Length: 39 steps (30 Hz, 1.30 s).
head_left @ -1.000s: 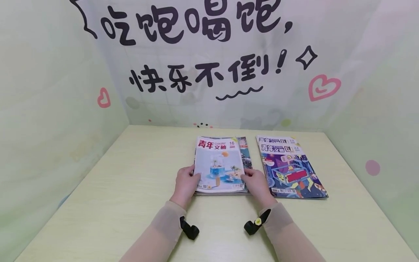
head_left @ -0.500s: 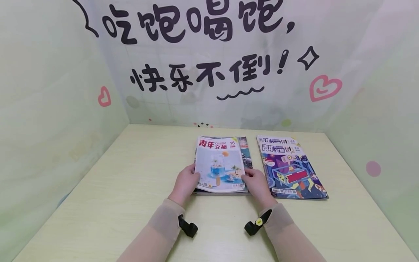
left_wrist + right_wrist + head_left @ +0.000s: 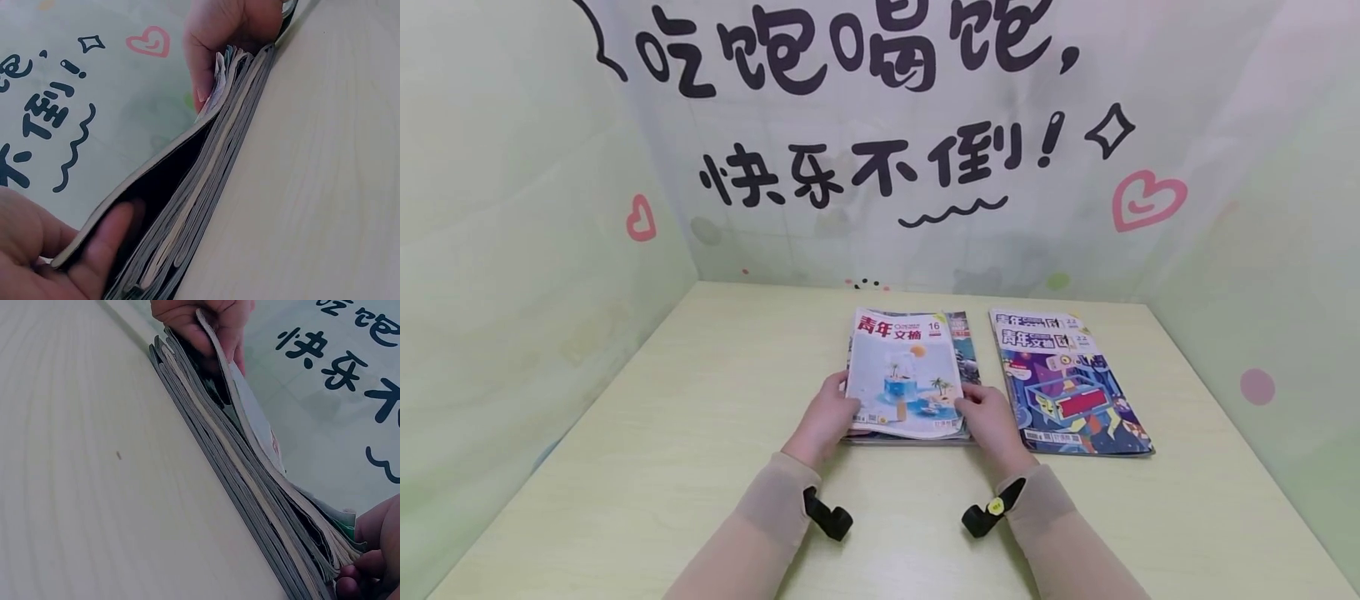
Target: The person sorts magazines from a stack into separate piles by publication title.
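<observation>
A magazine with a pale blue beach cover lies on top of a stack of magazines at the middle of the table. My left hand pinches its left edge, thumb above. In the left wrist view that edge is raised, and a dark gap separates it from the stack; the fingers of my left hand reach into this gap. My right hand pinches the opposite edge. In the right wrist view, page edges are fanned beside my right hand, and this side sits lower.
To the right lie overlapping magazines with purple cartoon covers, close to my right hand. The pale wooden table is enclosed by printed fabric walls at the back and sides. A small black camera is strapped on each wrist.
The left edge of the top magazine has risen a little off the stack, with my left hand moving along with it. My right hand keeps its grip almost in place.
</observation>
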Each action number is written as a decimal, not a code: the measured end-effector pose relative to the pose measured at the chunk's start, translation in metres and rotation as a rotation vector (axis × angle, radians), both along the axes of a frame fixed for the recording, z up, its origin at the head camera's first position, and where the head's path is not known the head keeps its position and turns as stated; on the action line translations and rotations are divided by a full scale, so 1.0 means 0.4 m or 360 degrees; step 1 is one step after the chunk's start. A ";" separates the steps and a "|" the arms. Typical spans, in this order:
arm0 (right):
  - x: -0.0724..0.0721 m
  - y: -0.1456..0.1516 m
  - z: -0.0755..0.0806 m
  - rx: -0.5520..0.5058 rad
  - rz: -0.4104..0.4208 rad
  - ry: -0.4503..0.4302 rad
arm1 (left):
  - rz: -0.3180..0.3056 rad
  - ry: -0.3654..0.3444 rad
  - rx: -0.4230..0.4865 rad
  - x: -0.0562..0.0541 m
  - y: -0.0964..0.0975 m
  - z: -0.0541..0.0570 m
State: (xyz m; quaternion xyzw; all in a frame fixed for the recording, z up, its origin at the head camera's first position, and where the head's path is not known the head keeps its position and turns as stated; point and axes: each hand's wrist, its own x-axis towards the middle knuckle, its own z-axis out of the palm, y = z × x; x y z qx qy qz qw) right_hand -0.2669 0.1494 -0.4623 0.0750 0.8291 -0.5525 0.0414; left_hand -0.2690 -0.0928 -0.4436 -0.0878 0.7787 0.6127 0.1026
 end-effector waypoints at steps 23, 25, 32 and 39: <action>0.012 0.006 0.054 -0.0297 -0.0026 -0.0163 | 0.0100 -0.0045 0.0733 0.000 -0.011 -0.011; 0.011 0.007 0.055 -0.0351 -0.0027 -0.0178 | 0.0093 -0.0037 0.0734 -0.001 -0.011 -0.012; 0.007 0.012 0.053 -0.0696 0.0038 -0.0210 | 0.0086 -0.0036 0.0677 0.000 -0.008 -0.011; 0.005 0.015 0.048 -0.0666 0.0026 -0.0285 | 0.0017 -0.0031 0.0592 0.002 -0.015 -0.007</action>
